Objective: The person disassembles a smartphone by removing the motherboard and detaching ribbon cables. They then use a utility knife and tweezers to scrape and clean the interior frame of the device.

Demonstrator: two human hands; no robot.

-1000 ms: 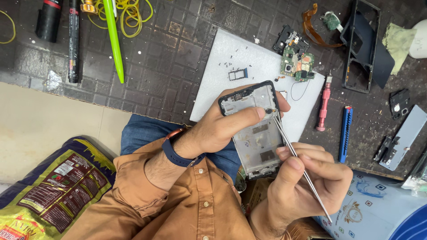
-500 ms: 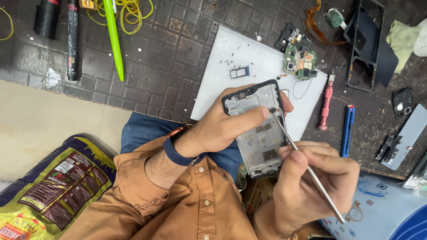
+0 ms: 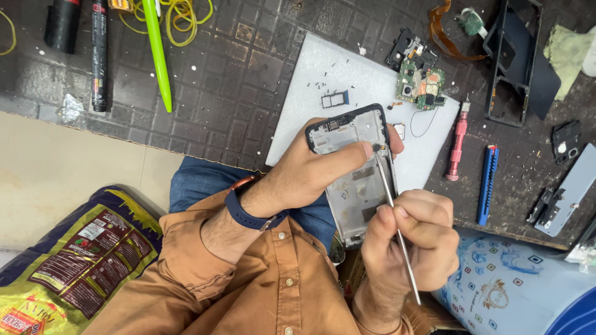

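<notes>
My left hand (image 3: 313, 170) grips an opened phone frame (image 3: 360, 180) from its left side, thumb lying across the upper part, and holds it above the table's near edge. My right hand (image 3: 413, 239) pinches a thin metal tool (image 3: 392, 208) like a pen. The tool's tip touches the frame's upper right area, just beside my left thumb tip. Behind the phone lies a white mat (image 3: 347, 80) with a small card tray (image 3: 335, 99) and tiny screws. A green circuit board (image 3: 421, 80) rests at the mat's far right corner.
A red screwdriver (image 3: 457, 146) and a blue tool (image 3: 487, 183) lie right of the mat. A dark phone back cover (image 3: 515, 59) sits far right, a silver part (image 3: 568, 192) near the right edge. A green pen (image 3: 157, 53), yellow bands (image 3: 180, 15) and black cylinders (image 3: 62, 25) lie far left.
The phone frame and both hands have shifted slightly toward the table; the tool's tip stays at the frame's upper right area.
</notes>
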